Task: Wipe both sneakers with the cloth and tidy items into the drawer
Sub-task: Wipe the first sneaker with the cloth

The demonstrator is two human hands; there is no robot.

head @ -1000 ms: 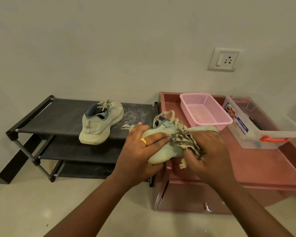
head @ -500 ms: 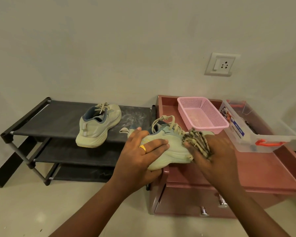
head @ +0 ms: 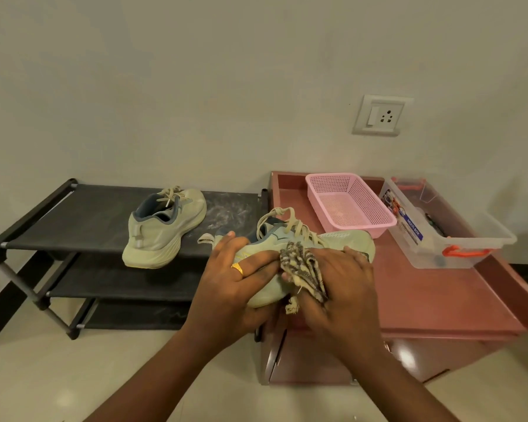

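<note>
In the head view, two sneakers, one cloth, one basket, one clear box, one shoe rack and one desk are counted.

The only writing that can be read is "MULTI-BOX", printed in white on a blue label on the side of the clear box [head: 415, 236], which has orange handles. The other print on that label is too small to be made out.

The first sneaker [head: 345, 239] is pale green with a blue-grey lining and loose beige laces. It is held over the front left corner of the desk [head: 439, 293], heel to the left and toe to the right. Whether it touches the desk cannot be told.

Its heel end is clasped by the left hand [head: 235, 287], the grip closed round it with the fingers laid across the side; a gold ring [head: 237, 268] is worn on one finger. The cloth [head: 302, 269], striped in dark and cream and bunched up, is held in the grip of the right hand [head: 342, 287] and pressed against the sneaker's side.

The second sneaker [head: 165, 229], of the same colours, is set upright on the top shelf of the black shoe rack [head: 89, 214], of which three shelves are seen. White dust is seen on that shelf near the desk.

The pink basket [head: 360, 190] is placed at the back of the desk, just beside the clear box. One wall socket [head: 381, 115] with a switch is fixed above them
</note>
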